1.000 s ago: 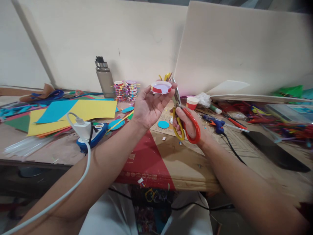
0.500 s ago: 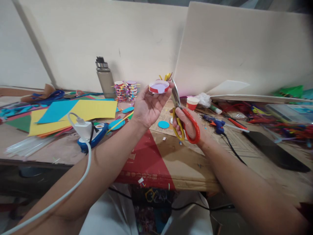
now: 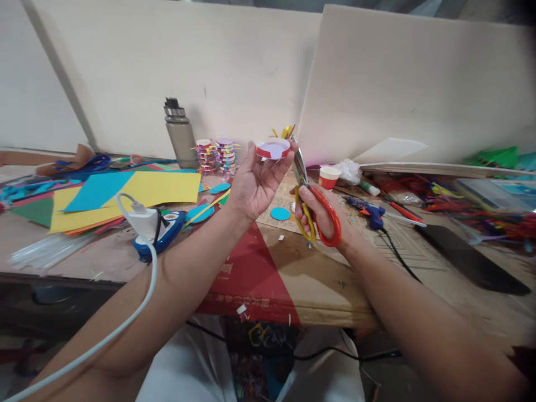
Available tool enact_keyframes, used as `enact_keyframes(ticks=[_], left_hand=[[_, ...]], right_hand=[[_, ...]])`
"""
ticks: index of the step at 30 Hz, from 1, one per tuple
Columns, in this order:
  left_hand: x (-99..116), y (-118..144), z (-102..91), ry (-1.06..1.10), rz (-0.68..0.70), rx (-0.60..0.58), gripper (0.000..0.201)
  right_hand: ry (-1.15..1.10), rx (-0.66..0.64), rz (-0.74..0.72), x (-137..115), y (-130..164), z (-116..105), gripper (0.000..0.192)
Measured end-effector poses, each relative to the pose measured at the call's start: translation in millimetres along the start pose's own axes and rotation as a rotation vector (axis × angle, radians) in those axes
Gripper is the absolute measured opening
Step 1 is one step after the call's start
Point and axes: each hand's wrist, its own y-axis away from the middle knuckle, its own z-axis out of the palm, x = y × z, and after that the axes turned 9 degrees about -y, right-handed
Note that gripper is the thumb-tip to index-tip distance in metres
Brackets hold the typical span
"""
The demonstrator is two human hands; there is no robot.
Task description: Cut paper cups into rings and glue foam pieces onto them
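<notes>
Your left hand (image 3: pixel 258 188), fingers curled, holds a paper ring (image 3: pixel 273 149) at its fingertips, turned slightly since a second ago, seemingly presenting another edge. Just beside it, your right hand (image 3: pixel 319 207) wraps the scissors (image 3: pixel 300 167); blade contact is unclear.

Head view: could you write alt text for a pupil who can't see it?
A person's left hand holds up a shallow, round, red-and-white piece, lilac inside, while the right hand holds yellow-and-red-handled metal scissors beside it. Behind, a tall grey bottle stands near two stacks of small, multicoloured rounds.
</notes>
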Motion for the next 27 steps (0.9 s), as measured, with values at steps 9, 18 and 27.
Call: enact_keyframes(ticks=[9, 18, 27], left_hand=[[1.5, -2.1, -6.8, -0.062, -0.001, 0.022, 0.045], [0.3, -10.0, -23.9, -0.18, 0.041, 0.04, 0.037], [-2.6, -16.5, -37.7, -0.381, 0.088, -0.002, 0.036]], right_hand=[[-0.009, 0.017, 0.002, -0.7, 2.1, -1.0, 0.048], [-0.057, -0.06, -0.042, -4.4, 5.1, -3.0, 0.047], [0.037, -0.13, 0.081, -10.2, 10.6, -0.1, 0.044]])
